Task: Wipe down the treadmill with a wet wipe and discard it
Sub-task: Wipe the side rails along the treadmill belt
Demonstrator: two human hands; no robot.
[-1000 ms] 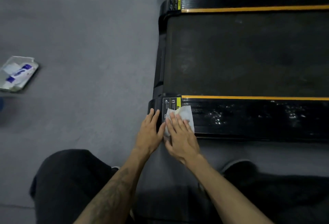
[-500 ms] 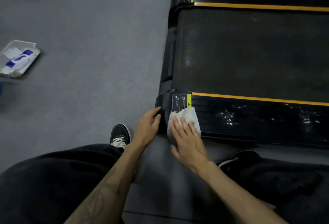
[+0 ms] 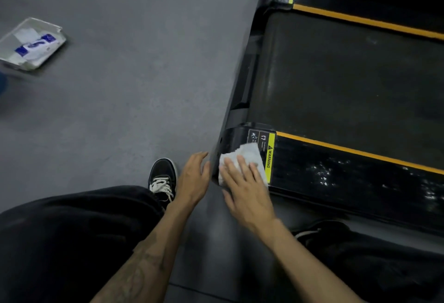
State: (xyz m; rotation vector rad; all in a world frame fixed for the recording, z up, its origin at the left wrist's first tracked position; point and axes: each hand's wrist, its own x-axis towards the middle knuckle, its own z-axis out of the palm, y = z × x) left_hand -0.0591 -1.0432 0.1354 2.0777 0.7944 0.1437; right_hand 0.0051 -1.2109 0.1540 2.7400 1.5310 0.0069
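your right hand (image 3: 247,192) lies flat with straight fingers pressing the white wet wipe (image 3: 245,158) onto the near rear corner of the treadmill (image 3: 336,81), on the black side rail just beside the yellow warning label (image 3: 270,156). your left hand (image 3: 194,177) is relaxed and loosely spread, holding nothing, its fingertips at the corner's outer edge; whether they touch it is unclear. a white and blue wipes pack (image 3: 31,44) sits well apart on the grey floor (image 3: 132,74), far left. your black sneaker (image 3: 163,178) shows just beside the left wrist.
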